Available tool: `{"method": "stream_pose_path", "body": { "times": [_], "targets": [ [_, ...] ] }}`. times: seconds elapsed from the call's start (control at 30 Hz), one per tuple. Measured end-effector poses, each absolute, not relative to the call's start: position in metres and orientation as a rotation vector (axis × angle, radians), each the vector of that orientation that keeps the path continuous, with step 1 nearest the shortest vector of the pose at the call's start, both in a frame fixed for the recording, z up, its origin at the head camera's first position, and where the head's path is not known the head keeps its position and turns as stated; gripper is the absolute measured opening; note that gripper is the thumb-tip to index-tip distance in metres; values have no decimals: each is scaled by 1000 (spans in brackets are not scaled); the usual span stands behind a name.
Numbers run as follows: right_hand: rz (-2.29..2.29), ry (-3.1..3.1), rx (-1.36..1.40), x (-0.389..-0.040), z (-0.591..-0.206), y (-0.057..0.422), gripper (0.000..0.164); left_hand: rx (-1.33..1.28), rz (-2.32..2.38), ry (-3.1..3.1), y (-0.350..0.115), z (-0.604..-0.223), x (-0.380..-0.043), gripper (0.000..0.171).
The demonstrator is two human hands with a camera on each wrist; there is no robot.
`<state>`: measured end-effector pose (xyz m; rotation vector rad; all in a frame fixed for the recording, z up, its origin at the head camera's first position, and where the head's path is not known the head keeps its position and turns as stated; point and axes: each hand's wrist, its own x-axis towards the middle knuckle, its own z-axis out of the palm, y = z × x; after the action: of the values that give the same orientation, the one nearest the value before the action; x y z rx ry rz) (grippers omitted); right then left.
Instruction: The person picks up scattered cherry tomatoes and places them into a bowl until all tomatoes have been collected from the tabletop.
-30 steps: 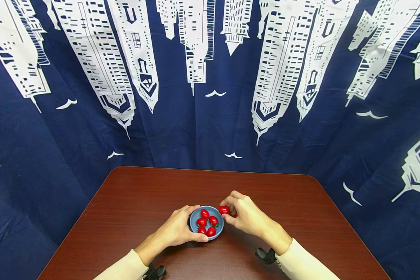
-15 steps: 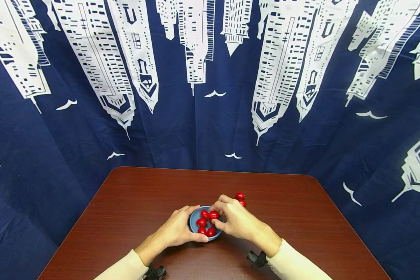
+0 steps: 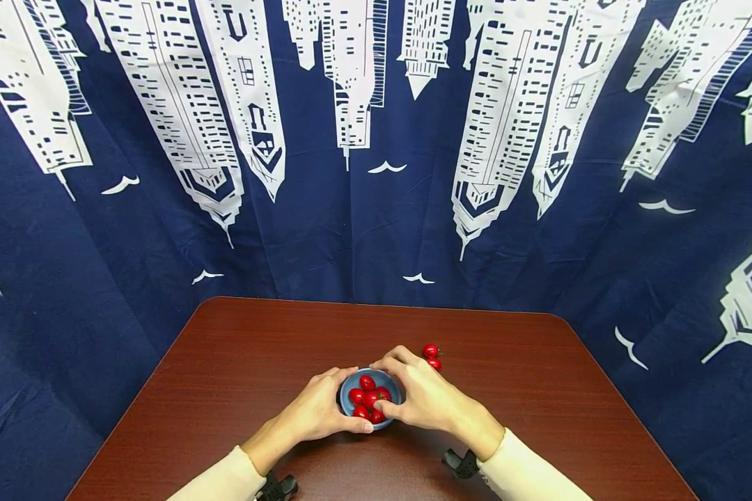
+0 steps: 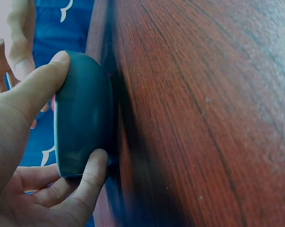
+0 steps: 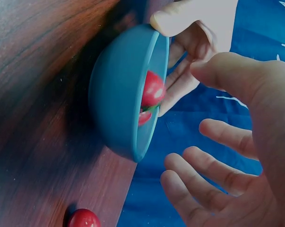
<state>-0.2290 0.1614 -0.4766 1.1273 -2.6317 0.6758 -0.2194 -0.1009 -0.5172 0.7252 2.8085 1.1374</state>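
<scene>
From my seat I see a dark blue cloth (image 3: 313,236) with white buildings filling the top of the frame. The brown table (image 3: 276,341) is below it. Two red tomatoes (image 3: 430,351) lie right of low centre — the right hand (image 3: 429,393) covers a bit of one. The blue bowl (image 5: 116,90) sits at low centre with more small tomatoes (image 3: 367,383) inside. My left hand (image 3: 322,407) grips its side, thumb on the rim. My right hand is loose and wide, over the bowl's right edge — holding nothing.
</scene>
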Motion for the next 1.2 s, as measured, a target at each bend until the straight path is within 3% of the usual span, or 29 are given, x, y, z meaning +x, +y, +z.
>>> {"method": "stream_pose_path", "body": {
  "times": [1.2],
  "targets": [
    [614,-2687,985,-240,-486,209,63,678,1151,2813,-97,-516,-218,111]
  ]
}}
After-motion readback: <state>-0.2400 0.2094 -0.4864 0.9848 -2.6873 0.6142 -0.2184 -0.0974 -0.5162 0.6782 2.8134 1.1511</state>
